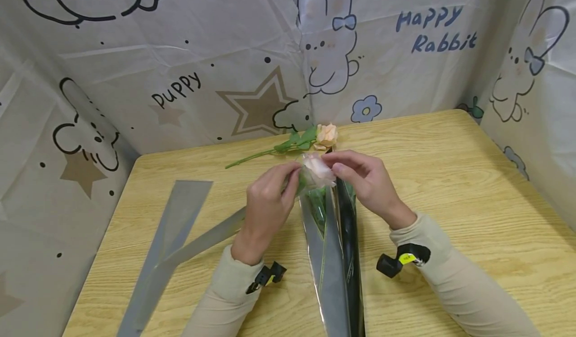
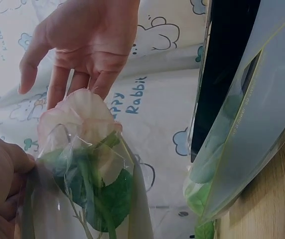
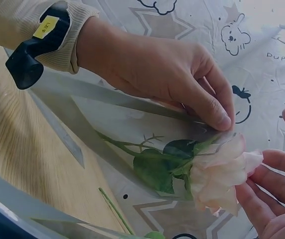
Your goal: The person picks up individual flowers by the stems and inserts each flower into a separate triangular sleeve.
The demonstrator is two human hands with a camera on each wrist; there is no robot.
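A pale pink rose [image 1: 317, 170] pokes its bloom out of the mouth of a clear, grey-edged flower sleeve [image 3: 127, 119]. Its green leaves [image 2: 110, 199] show through the film. My left hand [image 1: 271, 197] pinches the sleeve's rim between thumb and fingers, beside the bloom; the right wrist view also shows this left hand [image 3: 167, 74]. At the bloom's other side, my right hand [image 1: 366, 179] touches the petals with extended fingers [image 3: 277, 172]. Below the hands lie grey and black flower sleeves [image 1: 330, 262] with leaves inside.
A peach rose [image 1: 327, 136] with a bare green stem lies near the table's back edge. On the left a flat grey sleeve [image 1: 180, 222] rests on the wooden table [image 1: 450, 177]. Printed cloth [image 1: 252, 42] hangs behind and at both sides.
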